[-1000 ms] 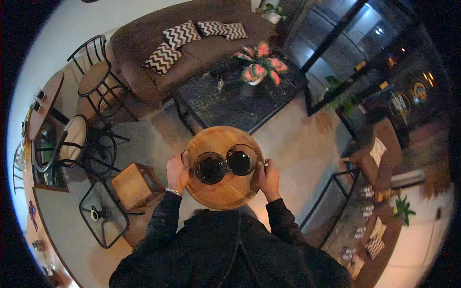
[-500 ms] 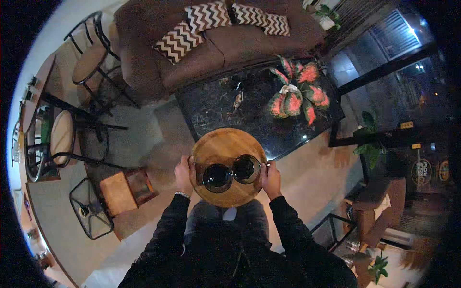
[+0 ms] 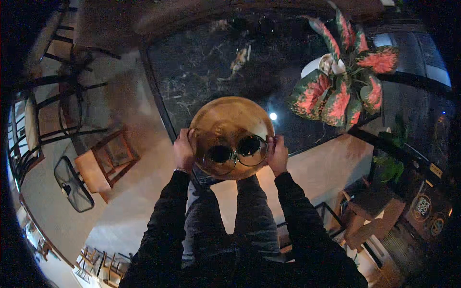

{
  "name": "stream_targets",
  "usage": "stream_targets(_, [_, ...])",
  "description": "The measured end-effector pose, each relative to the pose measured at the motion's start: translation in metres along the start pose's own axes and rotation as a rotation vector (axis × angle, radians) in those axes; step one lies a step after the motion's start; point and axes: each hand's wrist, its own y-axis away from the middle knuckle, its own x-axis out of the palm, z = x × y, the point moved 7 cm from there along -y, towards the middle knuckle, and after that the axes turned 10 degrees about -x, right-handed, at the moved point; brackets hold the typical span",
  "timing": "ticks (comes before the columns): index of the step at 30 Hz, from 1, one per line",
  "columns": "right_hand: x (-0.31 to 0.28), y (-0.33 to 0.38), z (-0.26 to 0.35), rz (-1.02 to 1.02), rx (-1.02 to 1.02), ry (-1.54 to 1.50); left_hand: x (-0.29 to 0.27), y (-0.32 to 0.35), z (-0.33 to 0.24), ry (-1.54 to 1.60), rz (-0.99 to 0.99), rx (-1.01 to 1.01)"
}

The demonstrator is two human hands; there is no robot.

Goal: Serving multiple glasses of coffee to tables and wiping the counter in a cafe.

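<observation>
Brown wood grain shows across the round tray [image 3: 225, 113], which the person holds out in front, between both hands; in this view it overlaps the near edge of the black marbled desk [image 3: 187, 81], and whether it touches that edge cannot be told. The left hand [image 3: 184, 150] is closed around the tray's left rim, with a bracelet [image 3: 182, 170] at the wrist, just below a black sleeve [image 3: 165, 211]. The right hand [image 3: 277, 154] is closed on the right rim, its fingers curled close to the right cup; whether they touch the cup is unclear. Two clear glass cups with dark contents stand side by side on the near half of the tray: the left cup [image 3: 219, 161] sits a little nearer to the person, the right cup [image 3: 251, 149] a little farther off. On the right part of the desk, well apart from the tray, a plant [image 3: 343, 86] spreads pink and green leaves around a white pot [image 3: 314, 67]. A bright spot of light [image 3: 273, 116] shines on the desk just beside the tray's right rim. To the left, on the floor, are a wooden stool [image 3: 92, 170] and a small black-framed table [image 3: 79, 194]. Dark trousers [image 3: 206, 221] show below the tray.
</observation>
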Motion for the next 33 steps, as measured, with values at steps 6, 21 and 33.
stream_targets(6, [-0.003, -0.020, -0.027, -0.038, -0.069, -0.003, 0.036, 0.002, 0.000, -0.104, 0.047, -0.049])
stream_targets(21, [-0.079, -0.013, 0.066, 0.062, -0.477, -0.197, 0.015, 0.050, -0.098, -0.043, 0.486, 0.463])
stream_targets(33, [-0.041, -0.028, 0.095, 0.115, -0.322, -0.135, 0.005, 0.051, -0.089, 0.272, 0.361, 0.188])
